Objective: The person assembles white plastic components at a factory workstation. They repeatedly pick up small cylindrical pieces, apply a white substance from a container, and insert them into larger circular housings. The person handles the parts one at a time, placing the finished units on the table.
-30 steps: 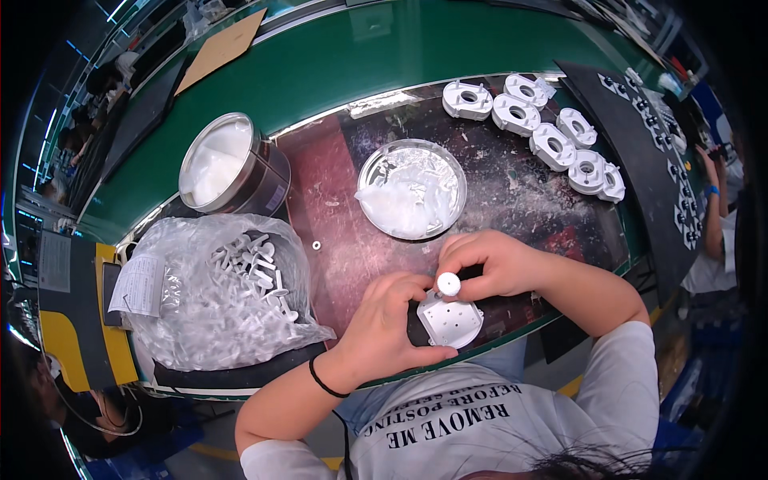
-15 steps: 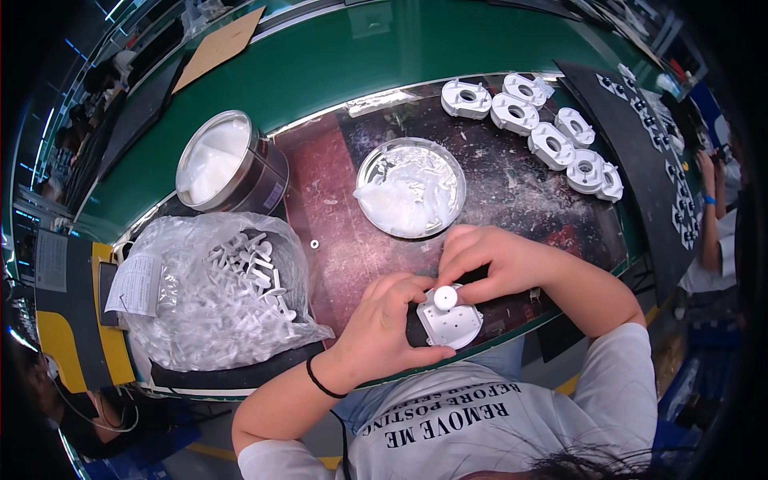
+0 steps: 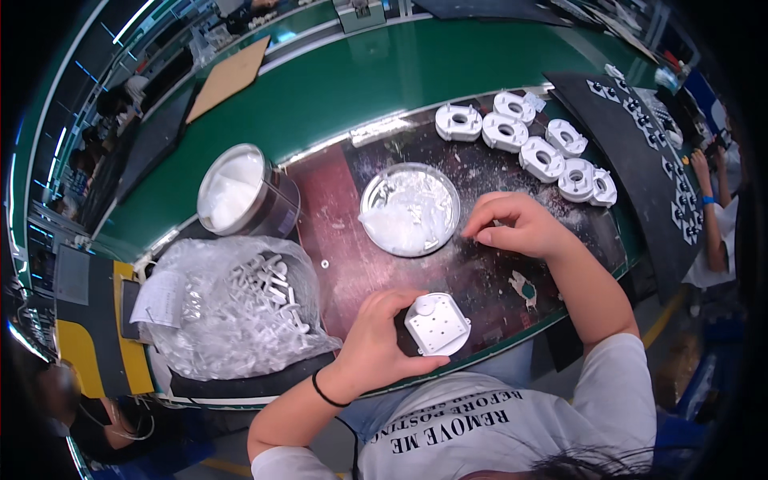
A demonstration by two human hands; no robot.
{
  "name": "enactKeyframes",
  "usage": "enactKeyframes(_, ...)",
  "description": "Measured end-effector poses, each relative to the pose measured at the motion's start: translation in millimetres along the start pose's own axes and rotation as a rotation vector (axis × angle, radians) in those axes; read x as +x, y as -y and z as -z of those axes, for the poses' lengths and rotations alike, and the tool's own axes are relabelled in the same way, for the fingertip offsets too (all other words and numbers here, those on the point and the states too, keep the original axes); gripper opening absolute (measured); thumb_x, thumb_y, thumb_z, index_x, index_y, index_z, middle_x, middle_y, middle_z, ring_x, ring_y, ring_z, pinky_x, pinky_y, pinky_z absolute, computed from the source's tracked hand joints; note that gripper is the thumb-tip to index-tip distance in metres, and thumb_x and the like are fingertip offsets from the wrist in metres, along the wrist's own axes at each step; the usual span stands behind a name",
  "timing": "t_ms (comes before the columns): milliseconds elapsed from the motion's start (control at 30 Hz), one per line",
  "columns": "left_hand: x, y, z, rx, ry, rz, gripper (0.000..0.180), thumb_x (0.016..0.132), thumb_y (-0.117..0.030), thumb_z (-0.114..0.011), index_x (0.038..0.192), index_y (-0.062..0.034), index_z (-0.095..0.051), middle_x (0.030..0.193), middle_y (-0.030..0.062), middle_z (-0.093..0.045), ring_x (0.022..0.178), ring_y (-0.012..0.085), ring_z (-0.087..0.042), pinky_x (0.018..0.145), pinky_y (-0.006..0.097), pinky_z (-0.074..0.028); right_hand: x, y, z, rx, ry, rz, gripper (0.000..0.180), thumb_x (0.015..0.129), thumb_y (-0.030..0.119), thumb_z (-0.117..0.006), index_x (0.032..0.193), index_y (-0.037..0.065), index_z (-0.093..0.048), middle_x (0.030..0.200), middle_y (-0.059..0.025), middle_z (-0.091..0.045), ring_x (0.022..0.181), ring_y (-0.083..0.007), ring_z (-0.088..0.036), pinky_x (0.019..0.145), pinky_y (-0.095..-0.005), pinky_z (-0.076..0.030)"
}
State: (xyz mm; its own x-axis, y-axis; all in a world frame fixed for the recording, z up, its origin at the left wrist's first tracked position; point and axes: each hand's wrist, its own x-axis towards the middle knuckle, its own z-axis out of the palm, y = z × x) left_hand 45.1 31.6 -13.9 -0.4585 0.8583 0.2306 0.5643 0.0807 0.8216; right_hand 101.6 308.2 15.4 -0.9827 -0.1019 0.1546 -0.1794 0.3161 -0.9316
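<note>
My left hand [image 3: 374, 342] grips a white plastic housing [image 3: 440, 326] by its edges, thumb along the near side and fingers at the far left. The housing's face is flat with several small holes, and a round white piece [image 3: 425, 307] sits low in its upper left corner. Beyond it, my right hand [image 3: 516, 226] hovers with curled fingers and thumb close together; whether anything is between them is hidden. Just left of those fingertips lies a round shallow dish [image 3: 450, 210] with white grease [image 3: 400, 226] smeared in it.
A clear bag [image 3: 208, 344] of white stemmed parts and a tin [image 3: 280, 204] of white grease stand at left. Several white ring-shaped housings [image 3: 504, 132] sit far right, beside a black mat [image 3: 632, 172] of small parts. A small washer [image 3: 325, 264] lies mid-table. Another person's arm [image 3: 704, 180] shows at right.
My right hand has left the housing and moved up and right, beside the dish. The round white piece, raised between my fingers before, now sits lower in the housing. My left hand keeps its hold.
</note>
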Motion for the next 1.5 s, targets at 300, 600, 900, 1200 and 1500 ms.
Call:
enactKeyframes(300, 157.7, 28.9, 71.8, 0.453, -0.365, 0.117, 0.095, 0.06, -0.032, -0.084, 0.128, -0.0008, -0.027, 0.102, 0.027, -0.061, 0.091, 0.0409, -0.062, 0.08, 0.042, -0.049, 3.6, -17.7, 14.1, -0.449, -0.306, 0.163, 0.014, 0.079, 0.014, -0.062, 0.089, 0.006, -0.067, 0.079, -0.0081, -0.061, 0.076, -0.0239, -0.059, 0.066, -0.0341, -0.046)
enactKeyframes(600, 239.9, 146.8, 92.9, 0.363, -0.654, 0.334, 0.108, 0.065, -0.032, -0.08, 0.141, -0.0001, -0.01, 0.109, 0.0268, -0.06, 0.103, 0.0376, -0.059, 0.091, 0.038, -0.045, 11.3, -26.7, 16.6, -0.435, -0.301, 0.206, 0.014, 0.079, 0.017, -0.062, 0.087, 0.008, -0.068, 0.076, -0.0069, -0.06, 0.074, -0.0237, -0.058, 0.067, -0.0353, -0.047)
enactKeyframes(900, 262.2, 102.2, 61.1, 0.703, -0.632, -0.247, 0.087, 0.064, -0.027, -0.08, 0.133, 0.0001, -0.035, 0.137, 0.0241, -0.037, 0.13, 0.0387, -0.032, 0.107, 0.045, -0.026, 8.1, -27.1, 15.4, -0.429, -0.396, 0.34, 0.011, 0.077, 0.015, -0.064, 0.086, 0.008, -0.068, 0.072, -0.0061, -0.061, 0.068, -0.0228, -0.059, 0.062, -0.0345, -0.047)
enactKeyframes(1200, 280.0, 43.7, -10.6, 0.805, 0.112, -0.095, 0.059, 0.071, -0.035, -0.072, 0.12, -0.0061, -0.055, 0.112, 0.0176, -0.06, 0.106, 0.0344, -0.055, 0.091, 0.042, -0.041, 2.0, -18.7, 21.4, -0.454, -0.528, 0.362, 0.011, 0.077, 0.016, -0.065, 0.084, 0.009, -0.069, 0.066, -0.0047, -0.059, 0.063, -0.0215, -0.056, 0.06, -0.0342, -0.045)
enactKeyframes(1500, 199.7, -1.0, 23.7, 0.646, -0.136, -0.396, 0.033, 0.067, -0.023, -0.077, 0.089, -0.0021, -0.063, 0.086, 0.0126, -0.062, 0.083, 0.0317, -0.057, 0.078, 0.039, -0.044, 0.5, -18.6, 24.6, -0.463, -0.601, 0.37, 0.012, 0.078, 0.016, -0.064, 0.085, 0.008, -0.068, 0.067, -0.0057, -0.06, 0.065, -0.0224, -0.056, 0.059, -0.0343, -0.044)
